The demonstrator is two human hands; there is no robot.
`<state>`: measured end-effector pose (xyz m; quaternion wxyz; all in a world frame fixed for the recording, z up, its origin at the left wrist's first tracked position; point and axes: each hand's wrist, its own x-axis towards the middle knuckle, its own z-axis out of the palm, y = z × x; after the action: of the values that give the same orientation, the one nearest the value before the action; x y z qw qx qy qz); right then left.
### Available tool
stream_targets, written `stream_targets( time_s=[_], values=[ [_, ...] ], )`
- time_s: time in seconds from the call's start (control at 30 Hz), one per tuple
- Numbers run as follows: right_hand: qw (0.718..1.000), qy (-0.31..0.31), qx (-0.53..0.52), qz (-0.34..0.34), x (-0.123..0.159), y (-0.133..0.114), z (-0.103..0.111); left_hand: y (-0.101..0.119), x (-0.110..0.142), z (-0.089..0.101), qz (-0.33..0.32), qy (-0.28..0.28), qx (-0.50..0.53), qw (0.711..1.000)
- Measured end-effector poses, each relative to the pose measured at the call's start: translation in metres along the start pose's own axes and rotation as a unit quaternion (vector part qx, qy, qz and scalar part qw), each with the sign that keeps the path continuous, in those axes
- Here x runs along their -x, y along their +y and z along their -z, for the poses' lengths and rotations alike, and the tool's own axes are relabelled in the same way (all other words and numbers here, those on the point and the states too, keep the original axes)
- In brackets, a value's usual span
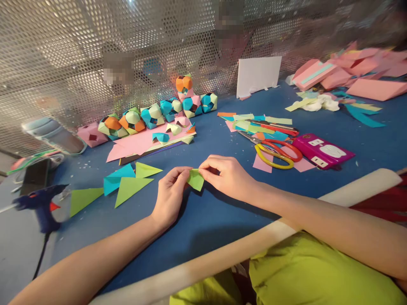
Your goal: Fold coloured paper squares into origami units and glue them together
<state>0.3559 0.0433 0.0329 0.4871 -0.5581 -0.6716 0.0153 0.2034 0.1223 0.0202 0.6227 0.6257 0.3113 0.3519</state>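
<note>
Between my two hands is a small green paper piece, held above the blue table with one corner pointing down. My left hand pinches its left edge between thumb and fingers. On the other side, the fingertips of my right hand grip the upper right corner. Left of my hands lie green paper triangles and a folded blue paper piece. Behind them, a few small curved paper pieces rest on pink paper sheets.
Folded paper balls line the perforated metal wall. Yellow-handled scissors, paper strips and a magenta box lie to the right. A glue gun, phone and tumbler are left. A pale roll edges the table.
</note>
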Motion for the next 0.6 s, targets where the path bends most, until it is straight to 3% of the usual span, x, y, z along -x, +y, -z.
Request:
stream_targets(
  time_s=[0.37,0.6],
  values=[
    [0.998,-0.020,0.041,0.053,0.004,0.001,-0.003,0.009,0.002,0.000,-0.052,-0.037,-0.143,0.988],
    [1.000,-0.023,0.011,-0.006,0.002,-0.002,-0.001,0.013,0.003,-0.003,-0.061,-0.020,-0.152,0.986]
  ],
)
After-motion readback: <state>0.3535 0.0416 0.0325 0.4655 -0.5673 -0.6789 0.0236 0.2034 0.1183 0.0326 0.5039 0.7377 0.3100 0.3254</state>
